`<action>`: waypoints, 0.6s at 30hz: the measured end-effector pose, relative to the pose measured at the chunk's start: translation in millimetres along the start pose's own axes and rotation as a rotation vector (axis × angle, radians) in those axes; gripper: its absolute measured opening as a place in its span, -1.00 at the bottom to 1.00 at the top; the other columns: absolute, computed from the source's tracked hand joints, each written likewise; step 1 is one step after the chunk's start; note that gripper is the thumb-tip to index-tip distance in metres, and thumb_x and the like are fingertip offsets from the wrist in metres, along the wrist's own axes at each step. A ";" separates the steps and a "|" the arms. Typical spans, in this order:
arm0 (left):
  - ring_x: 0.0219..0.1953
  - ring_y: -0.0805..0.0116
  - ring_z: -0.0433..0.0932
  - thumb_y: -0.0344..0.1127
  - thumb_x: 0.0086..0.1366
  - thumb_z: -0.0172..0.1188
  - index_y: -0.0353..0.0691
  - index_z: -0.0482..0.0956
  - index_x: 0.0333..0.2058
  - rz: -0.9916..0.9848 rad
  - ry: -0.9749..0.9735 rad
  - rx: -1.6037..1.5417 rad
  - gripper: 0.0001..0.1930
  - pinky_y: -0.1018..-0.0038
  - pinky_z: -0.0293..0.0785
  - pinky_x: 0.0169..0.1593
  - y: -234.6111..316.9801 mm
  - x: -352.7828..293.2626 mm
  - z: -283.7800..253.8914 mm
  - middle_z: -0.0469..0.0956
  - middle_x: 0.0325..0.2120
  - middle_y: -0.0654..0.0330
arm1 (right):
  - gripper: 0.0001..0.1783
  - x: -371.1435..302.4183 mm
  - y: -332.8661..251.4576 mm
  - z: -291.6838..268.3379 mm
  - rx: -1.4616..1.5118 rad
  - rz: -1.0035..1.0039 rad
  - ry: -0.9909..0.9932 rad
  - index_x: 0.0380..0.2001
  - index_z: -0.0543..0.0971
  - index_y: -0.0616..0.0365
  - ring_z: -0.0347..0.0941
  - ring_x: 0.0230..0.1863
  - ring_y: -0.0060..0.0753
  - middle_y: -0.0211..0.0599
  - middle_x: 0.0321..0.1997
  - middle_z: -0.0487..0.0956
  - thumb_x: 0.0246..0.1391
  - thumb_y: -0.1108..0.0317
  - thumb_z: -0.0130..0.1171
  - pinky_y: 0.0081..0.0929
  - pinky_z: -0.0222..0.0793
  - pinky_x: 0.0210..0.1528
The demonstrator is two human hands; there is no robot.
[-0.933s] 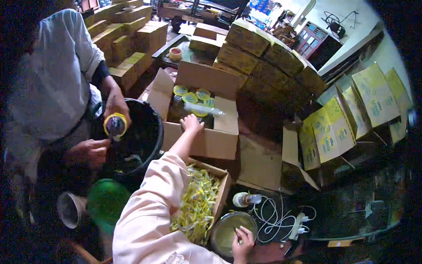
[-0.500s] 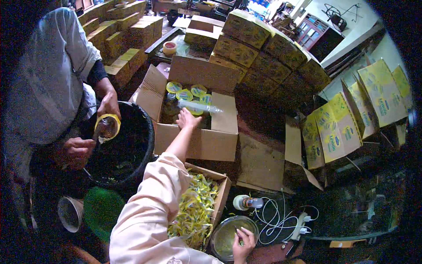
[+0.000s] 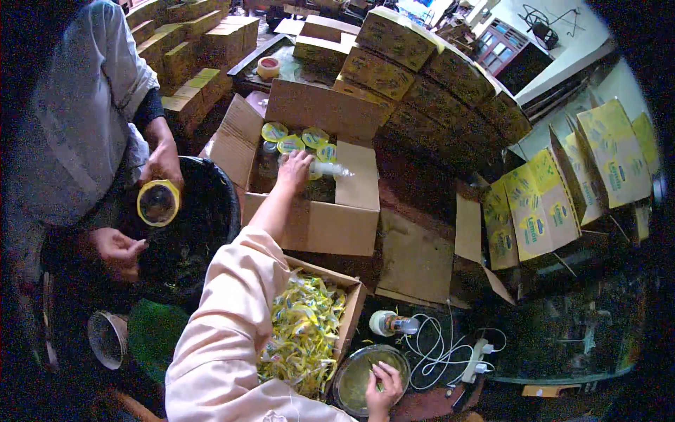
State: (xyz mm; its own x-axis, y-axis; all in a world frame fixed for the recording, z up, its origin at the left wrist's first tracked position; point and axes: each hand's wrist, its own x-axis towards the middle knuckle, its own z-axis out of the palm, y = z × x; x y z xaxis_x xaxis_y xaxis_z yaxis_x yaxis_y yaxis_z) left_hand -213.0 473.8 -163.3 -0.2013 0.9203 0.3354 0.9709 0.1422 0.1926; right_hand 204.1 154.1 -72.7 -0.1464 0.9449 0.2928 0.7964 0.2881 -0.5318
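My left hand (image 3: pixel 295 169) reaches into an open cardboard box (image 3: pixel 309 224), fingers bent over the near end of a clear plastic piece (image 3: pixel 332 169). Whatever lies under the fingers is hidden. Beside it in the box sit several cups with yellow-rimmed lids (image 3: pixel 315 136). My right hand (image 3: pixel 384 388) is over a round shallow dish (image 3: pixel 351 383), fingertips pinched together; what they hold is too small to name. Between my arms stands a carton (image 3: pixel 349 313) of small yellow packets (image 3: pixel 309 316).
At left a co-worker's hand (image 3: pixel 163 165) holds a yellow-rimmed cup (image 3: pixel 158 203) over a black tub (image 3: pixel 232 204). White cables (image 3: pixel 443 352) and a bottle (image 3: pixel 390 323) lie right of the dish. Printed cartons (image 3: pixel 541 200) stand at right; stacked boxes (image 3: pixel 394 42) rise behind.
My left hand has moved farther into the box, onto the clear plastic piece. My right hand stays over the dish. The co-worker's lower hand has come away from the cup.
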 end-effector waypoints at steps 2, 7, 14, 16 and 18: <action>-0.03 0.20 0.25 -0.36 -0.04 0.06 -0.14 0.29 -0.13 -0.013 -0.126 -0.015 -0.59 0.22 0.18 -0.02 4.1 -1.6 -8.2 0.32 -0.15 0.17 | -0.75 2.2 -0.7 0.5 -0.007 -0.016 -0.003 -0.49 0.57 0.16 0.45 -0.36 -0.38 -0.27 -0.35 0.50 -0.37 0.64 0.21 -0.58 0.40 -0.41; 0.07 0.05 0.14 -0.34 0.00 0.06 -0.22 0.10 0.00 -0.856 0.042 -0.313 -0.45 0.14 0.20 0.00 -3.7 -8.0 -1.5 0.23 -0.06 0.05 | -0.77 8.0 -7.1 4.8 0.005 -0.003 -0.030 -0.47 0.56 0.19 0.44 -0.37 -0.38 -0.26 -0.34 0.50 -0.35 0.64 0.21 -0.61 0.40 -0.41; -0.01 0.05 0.24 -0.02 -0.04 0.06 -0.38 -0.03 0.07 -0.726 -0.044 -0.225 -0.21 0.17 0.18 0.03 1.6 -12.2 33.5 0.25 -0.07 -0.06 | -0.78 8.3 -5.0 5.7 -0.001 -0.048 -0.039 -0.46 0.56 0.19 0.45 -0.36 -0.39 -0.25 -0.33 0.49 -0.32 0.63 0.21 -0.60 0.41 -0.42; 0.09 0.08 0.07 0.09 -0.11 0.11 -0.39 -0.01 0.04 -0.682 -0.120 -0.319 -0.14 0.19 0.10 0.07 60.5 -17.4 -4.1 0.07 0.04 -0.03 | -0.78 3.2 1.5 4.4 0.004 0.027 -0.004 -0.47 0.57 0.19 0.45 -0.36 -0.37 -0.24 -0.34 0.49 -0.32 0.64 0.21 -0.60 0.41 -0.42; 0.10 0.13 0.07 0.22 -0.19 0.16 -0.37 0.01 0.04 -0.899 -0.164 -0.280 -0.04 0.21 0.15 0.06 55.2 -15.5 -17.2 0.08 0.04 -0.03 | -0.78 3.2 -0.7 4.8 0.029 -0.002 -0.011 -0.47 0.57 0.19 0.45 -0.36 -0.36 -0.24 -0.34 0.49 -0.33 0.64 0.20 -0.60 0.42 -0.41</action>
State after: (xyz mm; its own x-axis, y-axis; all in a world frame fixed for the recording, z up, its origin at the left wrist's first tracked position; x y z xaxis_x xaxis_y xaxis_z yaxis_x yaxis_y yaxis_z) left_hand -158.5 461.0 -142.0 -0.8154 0.5519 -0.1748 0.3912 0.7478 0.5364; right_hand 200.2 157.7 -75.2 -0.1540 0.9460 0.2851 0.7789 0.2938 -0.5541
